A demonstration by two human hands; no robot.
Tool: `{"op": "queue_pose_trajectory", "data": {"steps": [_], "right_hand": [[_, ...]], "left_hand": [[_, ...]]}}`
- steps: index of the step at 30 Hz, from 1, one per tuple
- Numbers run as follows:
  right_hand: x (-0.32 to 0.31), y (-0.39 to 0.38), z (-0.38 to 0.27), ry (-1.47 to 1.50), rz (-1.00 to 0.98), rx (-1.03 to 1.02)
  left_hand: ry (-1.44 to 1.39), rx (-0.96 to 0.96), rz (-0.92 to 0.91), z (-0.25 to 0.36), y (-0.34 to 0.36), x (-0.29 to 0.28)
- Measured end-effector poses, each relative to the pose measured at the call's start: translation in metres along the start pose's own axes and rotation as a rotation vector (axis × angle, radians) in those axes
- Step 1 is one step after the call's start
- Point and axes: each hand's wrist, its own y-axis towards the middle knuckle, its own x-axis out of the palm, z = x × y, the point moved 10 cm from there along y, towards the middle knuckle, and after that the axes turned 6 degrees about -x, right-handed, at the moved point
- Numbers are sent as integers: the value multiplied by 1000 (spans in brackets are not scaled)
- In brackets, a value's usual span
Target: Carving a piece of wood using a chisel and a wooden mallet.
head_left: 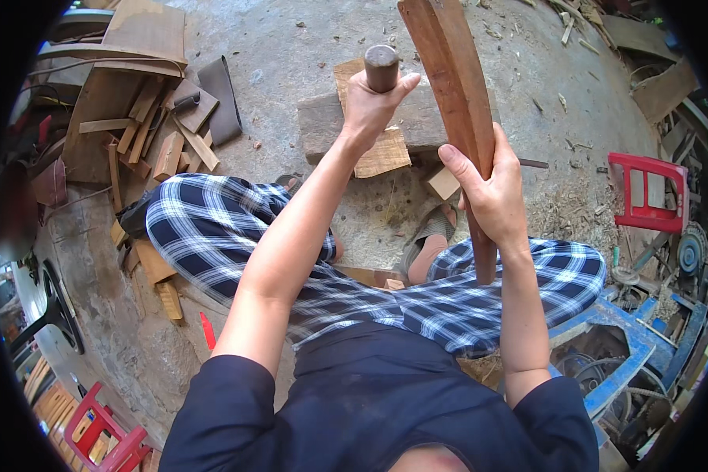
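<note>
My left hand is closed around an upright dark cylinder, perhaps a handle; what lies below my fist is hidden. My right hand grips a long, slightly curved reddish-brown wooden piece, which extends from the top of the view down over my right leg. In front of me on the floor lies a weathered thick board, with pale wood pieces on and beside it. A small pale block sits near my sandalled right foot.
Piled offcuts and boards cover the left side of the concrete floor. A red plastic stool stands at right, above a blue metal machine frame; another red stool is at lower left. Scrap wood lies at upper right.
</note>
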Motion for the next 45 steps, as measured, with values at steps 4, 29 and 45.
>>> {"op": "queue_pose_trajectory", "data": {"steps": [4,29,45], "right_hand": [[-1,5,-13,44,-27,8],[6,13,-15,-169,-33,-160],[1,6,2,-39,-34,-22]], "left_hand": [[78,20,-45,-6,5,6],[-88,-73,-4,-9,19,-5],[-24,-64,-19,-4,13,-3]]}}
